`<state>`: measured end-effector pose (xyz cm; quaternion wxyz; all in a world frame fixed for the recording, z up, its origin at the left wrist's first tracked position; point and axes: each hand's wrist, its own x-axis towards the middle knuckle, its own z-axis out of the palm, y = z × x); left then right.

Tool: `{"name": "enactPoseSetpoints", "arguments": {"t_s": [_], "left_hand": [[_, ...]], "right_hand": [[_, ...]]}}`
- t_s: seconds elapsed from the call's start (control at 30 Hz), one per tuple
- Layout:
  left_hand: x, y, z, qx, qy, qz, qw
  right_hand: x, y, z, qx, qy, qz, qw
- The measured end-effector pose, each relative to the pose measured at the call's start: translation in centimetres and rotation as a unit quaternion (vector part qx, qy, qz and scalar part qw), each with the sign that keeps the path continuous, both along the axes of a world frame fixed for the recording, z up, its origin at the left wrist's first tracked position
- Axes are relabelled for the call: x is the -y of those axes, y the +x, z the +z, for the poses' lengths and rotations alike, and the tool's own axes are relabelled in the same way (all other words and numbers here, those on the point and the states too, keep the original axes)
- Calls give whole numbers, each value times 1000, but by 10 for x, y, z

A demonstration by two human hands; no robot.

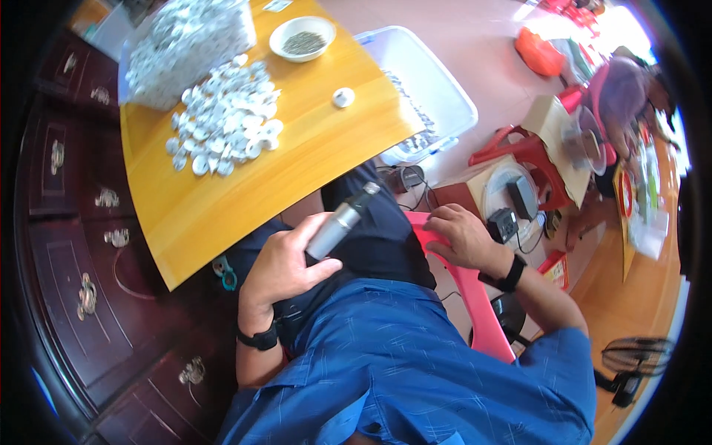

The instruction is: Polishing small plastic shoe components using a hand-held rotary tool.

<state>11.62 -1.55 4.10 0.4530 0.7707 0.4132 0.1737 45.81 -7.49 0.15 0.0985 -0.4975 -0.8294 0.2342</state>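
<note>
My left hand (pixel 285 263) is closed around a grey and black pen-style electric screwdriver (pixel 343 222), held above my lap with its narrow black end tilted up and to the right. My right hand (pixel 461 236) has its fingers curled over the edge of a pink plastic chair (pixel 471 297) beside my thigh. On the yellow wooden table (pixel 222 237) ahead lies a heap of small white round plastic pieces (pixel 226 111). One such white piece (pixel 343 97) sits apart, near the table's right side. A white bowl (pixel 302 38) behind it holds many small metal bits, probably screws.
A clear bin (pixel 185 52) full of white pieces stands at the table's far left. Another plastic bin (pixel 437 81) is beyond its right edge. Dark drawers (pixel 81 289) line the left. Rightward are a red stool (pixel 512 152), black power adapters (pixel 503 225), a fan (pixel 634 360) and another person (pixel 623 93).
</note>
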Motion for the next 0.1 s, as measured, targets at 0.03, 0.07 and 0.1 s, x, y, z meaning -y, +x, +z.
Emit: {"name": "enactPoseSetpoints", "arguments": {"t_s": [0.03,0.07,0.1], "left_hand": [[1,-1,-3,-9,-4,-17,1000],[3,0,-6,-43,-8,-28,999],[5,2,-8,-77,-15,-41,996]], "right_hand": [[4,-1,-5,-2,-9,23,1000],[6,0,-11,20,25,3,999],[9,2,-18,40,59,-19,997]]}}
